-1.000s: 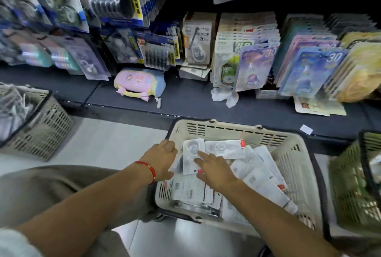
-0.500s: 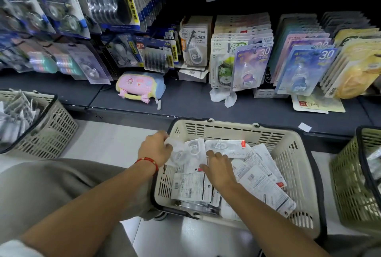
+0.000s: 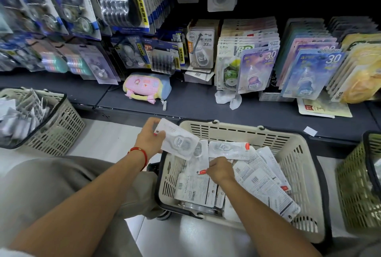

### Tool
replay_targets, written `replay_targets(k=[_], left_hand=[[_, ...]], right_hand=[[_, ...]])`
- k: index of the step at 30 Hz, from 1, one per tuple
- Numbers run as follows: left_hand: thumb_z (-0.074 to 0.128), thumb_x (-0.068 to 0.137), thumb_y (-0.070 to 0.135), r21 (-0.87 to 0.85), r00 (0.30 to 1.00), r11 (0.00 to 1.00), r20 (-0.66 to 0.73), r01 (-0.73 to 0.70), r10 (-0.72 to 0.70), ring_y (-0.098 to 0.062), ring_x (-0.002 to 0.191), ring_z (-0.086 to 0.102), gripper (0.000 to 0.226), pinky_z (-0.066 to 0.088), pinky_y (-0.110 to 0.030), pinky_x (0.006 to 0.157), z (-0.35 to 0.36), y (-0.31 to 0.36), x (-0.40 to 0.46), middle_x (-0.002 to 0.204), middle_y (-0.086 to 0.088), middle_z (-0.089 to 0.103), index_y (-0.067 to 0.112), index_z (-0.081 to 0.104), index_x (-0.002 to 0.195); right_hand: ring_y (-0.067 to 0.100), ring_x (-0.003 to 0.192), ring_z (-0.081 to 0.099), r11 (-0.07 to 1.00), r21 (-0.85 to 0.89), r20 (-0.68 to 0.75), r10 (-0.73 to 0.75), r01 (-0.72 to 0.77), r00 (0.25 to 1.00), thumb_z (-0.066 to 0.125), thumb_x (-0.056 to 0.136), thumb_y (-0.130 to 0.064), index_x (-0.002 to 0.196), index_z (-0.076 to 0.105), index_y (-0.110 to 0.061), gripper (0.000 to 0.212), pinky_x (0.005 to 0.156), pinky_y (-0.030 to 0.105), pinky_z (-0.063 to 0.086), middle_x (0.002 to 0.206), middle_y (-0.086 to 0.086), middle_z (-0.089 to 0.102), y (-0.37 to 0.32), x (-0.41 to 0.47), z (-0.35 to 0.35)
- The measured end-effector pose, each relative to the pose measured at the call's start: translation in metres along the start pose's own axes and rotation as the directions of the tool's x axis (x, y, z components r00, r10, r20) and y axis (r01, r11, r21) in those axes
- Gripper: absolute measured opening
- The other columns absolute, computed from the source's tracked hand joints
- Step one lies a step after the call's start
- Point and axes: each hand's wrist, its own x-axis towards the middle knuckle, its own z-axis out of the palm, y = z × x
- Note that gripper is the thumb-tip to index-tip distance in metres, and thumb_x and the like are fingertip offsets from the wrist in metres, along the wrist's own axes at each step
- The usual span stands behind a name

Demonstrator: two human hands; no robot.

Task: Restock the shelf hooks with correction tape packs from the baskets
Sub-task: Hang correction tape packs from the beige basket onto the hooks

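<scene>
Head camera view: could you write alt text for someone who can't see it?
A person's left hand holds a white pack above the rim of a cream basket full of similar packs, while the right hand reaches among them. Behind is a dark shelf with hanging stationery cards and a pink pouch.

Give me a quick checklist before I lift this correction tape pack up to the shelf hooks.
1. Left hand holds a white correction tape pack: ok.
2. Pack lifted above the beige basket rim: ok.
3. Right hand free of the pile: not ok, its fingers curl on another pack.
4. Hang hole visible on the held pack: cannot tell.
5. Matching hook with room: cannot tell.
</scene>
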Motion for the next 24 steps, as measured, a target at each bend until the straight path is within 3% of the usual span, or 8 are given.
replay_targets(k=[4,6,9,12,14,17,20,24], left_hand=[[0.072,0.095,0.003,-0.139,0.998,0.99,-0.064,-0.003,-0.006,-0.025,0.093,0.065,0.02,0.058,-0.037,0.073,0.001,0.006,0.006,0.109,-0.007,0.071,0.02,0.062,0.095],[0.077,0.094,0.011,-0.189,0.993,0.982,-0.122,-0.023,0.0,-0.021,0.088,0.067,0.014,0.056,-0.036,0.076,0.001,0.009,0.009,0.099,-0.004,0.076,0.019,0.068,0.088],[0.078,0.094,0.02,-0.297,0.993,0.953,-0.113,-0.061,0.029,-0.015,0.082,0.069,0.004,0.056,-0.031,0.074,0.009,0.013,0.01,0.094,0.0,0.079,0.02,0.075,0.091],[0.071,0.1,0.02,-0.231,0.991,0.964,0.0,-0.133,0.137,-0.014,0.078,0.063,0.014,0.054,-0.025,0.068,0.025,0.02,0.007,0.086,-0.003,0.074,0.007,0.072,0.099],[0.062,0.105,0.02,-0.167,0.973,0.972,0.132,-0.167,0.19,-0.024,0.084,0.061,0.021,0.053,-0.04,0.081,0.041,0.024,0.0,0.094,-0.019,0.069,-0.001,0.066,0.107],[0.059,0.107,0.03,-0.25,0.942,0.967,0.306,-0.057,0.134,-0.036,0.109,0.072,0.028,0.057,-0.049,0.099,0.06,0.027,-0.016,0.116,-0.017,0.076,0.008,0.068,0.12],[0.077,0.096,0.027,-0.279,0.868,0.959,0.486,0.047,0.099,-0.023,0.114,0.074,0.033,0.061,-0.036,0.094,0.063,0.018,-0.023,0.119,-0.004,0.078,0.02,0.067,0.127],[0.093,0.073,-0.001,-0.159,0.863,0.984,0.505,0.076,0.015,-0.026,0.119,0.07,0.073,0.057,-0.048,0.103,0.064,-0.001,-0.021,0.125,-0.008,0.074,0.018,0.058,0.134]], right_hand=[[0.017,0.069,0.067,0.965,0.26,-0.091,0.003,0.021,0.996,0.059,0.099,-0.014,0.081,0.075,-0.009,0.025,0.063,0.025,0.048,0.082,0.005,0.074,0.002,0.0,-0.035],[0.019,0.08,0.064,0.957,0.255,-0.211,-0.084,0.138,0.974,0.053,0.105,-0.016,0.085,0.064,-0.013,0.024,0.065,0.024,0.047,0.086,0.002,0.068,-0.001,-0.001,-0.061],[0.015,0.092,0.064,0.888,0.288,-0.324,-0.263,0.359,0.909,0.058,0.106,-0.018,0.101,0.069,-0.011,0.014,0.075,0.026,0.05,0.098,-0.002,0.07,-0.01,-0.004,-0.108],[0.0,0.086,0.067,0.805,0.286,-0.193,-0.483,0.52,0.854,0.069,0.101,-0.019,0.102,0.076,-0.014,0.009,0.076,0.019,0.05,0.096,-0.009,0.076,-0.021,-0.014,-0.14],[-0.002,0.089,0.07,0.785,0.217,-0.123,-0.568,0.58,0.814,0.074,0.097,-0.02,0.099,0.079,-0.016,0.006,0.081,0.019,0.052,0.096,-0.011,0.078,-0.035,-0.019,-0.14],[-0.009,0.088,0.067,0.76,0.037,-0.168,-0.635,0.648,0.754,0.079,0.093,-0.026,0.098,0.081,-0.022,0.007,0.081,0.006,0.044,0.091,-0.018,0.077,-0.049,-0.021,-0.119],[-0.001,0.086,0.066,0.761,-0.063,-0.268,-0.636,0.645,0.724,0.082,0.09,-0.032,0.103,0.08,-0.019,0.018,0.083,0.013,0.048,0.095,-0.013,0.077,-0.048,-0.016,-0.1],[-0.003,0.083,0.065,0.796,0.147,-0.303,-0.529,0.588,0.793,0.086,0.085,-0.034,0.092,0.077,-0.025,0.015,0.078,0.013,0.049,0.088,-0.015,0.074,-0.033,-0.002,-0.084]])
